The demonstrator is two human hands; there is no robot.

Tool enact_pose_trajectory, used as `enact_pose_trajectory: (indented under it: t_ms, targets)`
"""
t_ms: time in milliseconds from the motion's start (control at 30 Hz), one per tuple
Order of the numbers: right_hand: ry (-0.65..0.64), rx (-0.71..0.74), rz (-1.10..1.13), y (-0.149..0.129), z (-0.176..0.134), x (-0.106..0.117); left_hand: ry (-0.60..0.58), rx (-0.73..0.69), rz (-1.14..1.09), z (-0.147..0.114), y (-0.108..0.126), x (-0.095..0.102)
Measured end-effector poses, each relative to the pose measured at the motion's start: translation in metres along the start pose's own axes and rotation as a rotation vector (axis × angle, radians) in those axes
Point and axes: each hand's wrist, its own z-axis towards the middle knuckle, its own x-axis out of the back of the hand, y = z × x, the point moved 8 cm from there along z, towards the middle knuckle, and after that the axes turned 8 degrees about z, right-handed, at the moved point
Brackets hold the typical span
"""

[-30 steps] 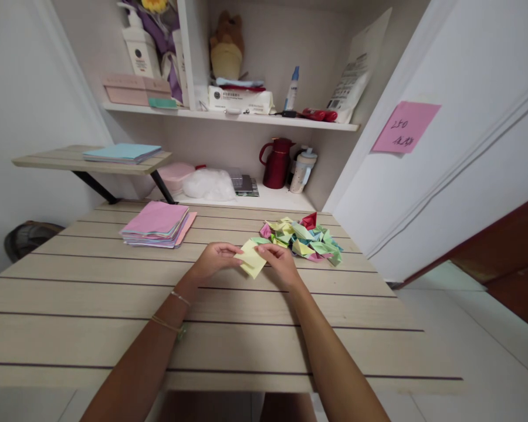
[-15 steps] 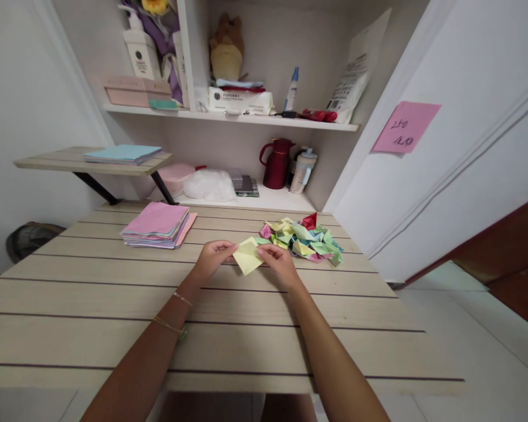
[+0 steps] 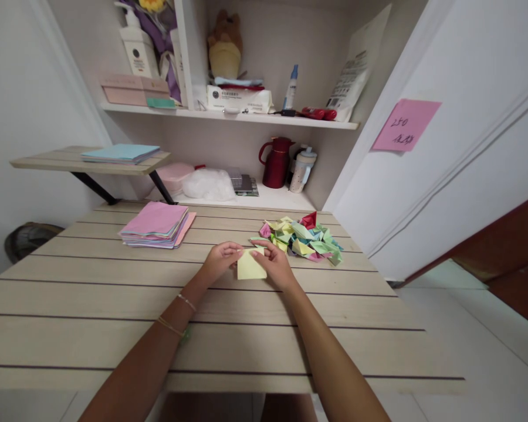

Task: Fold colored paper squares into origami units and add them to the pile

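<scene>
A small square of folded yellow paper is held up over the middle of the table, its lower edge level. My left hand pinches its upper left corner between thumb and fingers. On the other side my right hand grips the upper right part, thumb lying across the front. The fingers behind the sheet are hidden. Just right of my right hand lies a heap of folded paper pieces in yellow, green, blue, pink and red.
A stack of coloured paper sheets lies at the table's left. Above it, a raised wooden stand carries blue sheets. Behind the slatted table, a shelf holds a red jug and a bottle.
The yellow paper has turned from a corner-down diamond to a level-edged square. Both hands have shifted their grip, and my right thumb now lies across the paper's front.
</scene>
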Motion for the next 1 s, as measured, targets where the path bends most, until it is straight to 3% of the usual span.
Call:
enact_pose_trajectory:
  t_ms: [200,367,700,867,1000]
  targets:
    - [0.058,-0.052,0.099,0.005,0.002,0.006,0.135,0.036,-0.223,-0.001,0.003,0.012]
    - [0.151,0.011,-0.016,-0.003,0.002,0.018,0.192,0.018,-0.156,0.001,0.002,0.019]
    - [0.164,0.251,-0.388,-0.026,-0.005,0.013,0.052,0.095,-0.214,0.000,-0.003,0.006]
    - [0.051,0.284,-0.355,-0.029,-0.003,0.004,-0.016,0.130,-0.219,0.000,-0.005,0.002]
    - [0.037,0.244,-0.280,-0.025,0.001,0.007,-0.010,0.095,-0.191,-0.001,-0.002,0.005]
